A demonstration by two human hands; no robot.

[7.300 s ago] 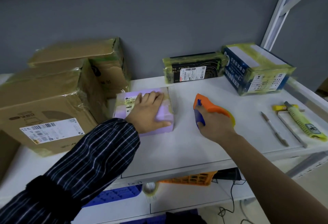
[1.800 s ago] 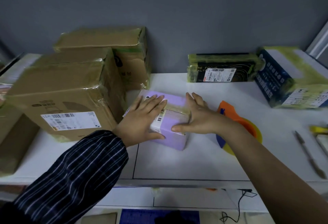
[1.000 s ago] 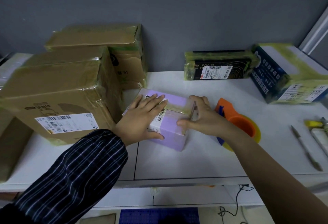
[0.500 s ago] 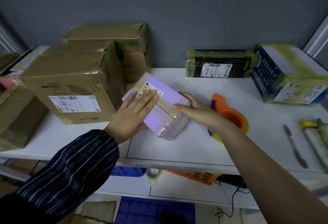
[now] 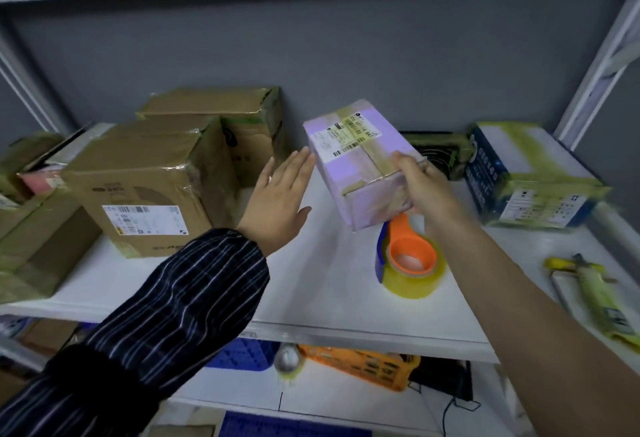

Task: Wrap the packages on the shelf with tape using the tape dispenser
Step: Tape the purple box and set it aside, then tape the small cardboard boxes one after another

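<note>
Since half a second ago, the small lilac cardboard box (image 5: 353,159) has been lifted clear of the white shelf board (image 5: 311,298), and the left hand has come off it.

The right hand (image 5: 427,191) grips the box at its right near corner, thumb over the top edge and fingers curled round the side. The box hangs tilted in the air, its top face turned toward the camera. That face carries a white barcode label and strips of yellowish clear tape crossing it.

The left hand (image 5: 280,201) is flat, with straight fingers held together and pointing up toward the box's left side. Whether the fingertips touch the box cannot be told. A dark sleeve with thin pale stripes (image 5: 173,315) covers that arm.

Directly below the box, an orange and blue tape dispenser holding a roll of yellowish clear tape (image 5: 408,260) lies on the shelf board.

To the left, a large brown taped carton with a white label (image 5: 145,187) stands on the board, with a second brown carton (image 5: 242,118) behind it against the grey wall.

To the right, behind the lifted box, a black taped package (image 5: 440,156) sits just beside a blue taped box (image 5: 519,177). A yellow utility knife (image 5: 595,284) lies at the right edge.
</note>
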